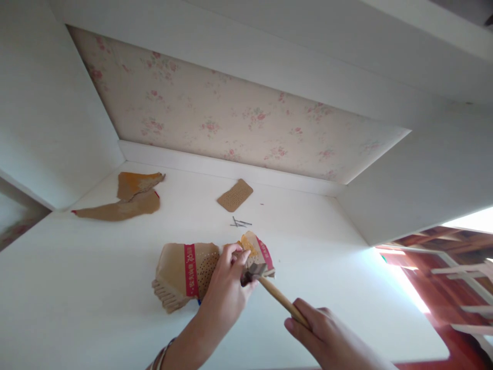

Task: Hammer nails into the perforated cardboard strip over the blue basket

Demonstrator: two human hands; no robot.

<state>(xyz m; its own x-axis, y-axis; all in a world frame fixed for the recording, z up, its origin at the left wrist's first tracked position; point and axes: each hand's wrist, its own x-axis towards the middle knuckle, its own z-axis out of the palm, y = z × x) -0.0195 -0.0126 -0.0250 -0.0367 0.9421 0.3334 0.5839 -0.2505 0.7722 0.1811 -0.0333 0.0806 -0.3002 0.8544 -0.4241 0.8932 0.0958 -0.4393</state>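
Observation:
My right hand (321, 326) is wrapped round the wooden handle of a hammer (279, 296). The hammer's dark metal head is close by the fingers of my left hand (231, 272). Those left fingers are pinched together over a piece of brown cardboard (171, 267) with red printed bands and many small holes. Whatever is between the fingertips is too small to make out. Part of the cardboard is hidden beneath my left hand, and something blue shows at its lower edge. Several thin nails (241, 222) lie just beyond it on the white surface.
A small perforated cardboard piece (235, 195) lies near the back ledge. Torn cardboard scraps (134, 200) are at the back left. White panels (416, 174) enclose the white tabletop (308, 231) at both sides and above. Floral wallpaper (239, 113) covers the back.

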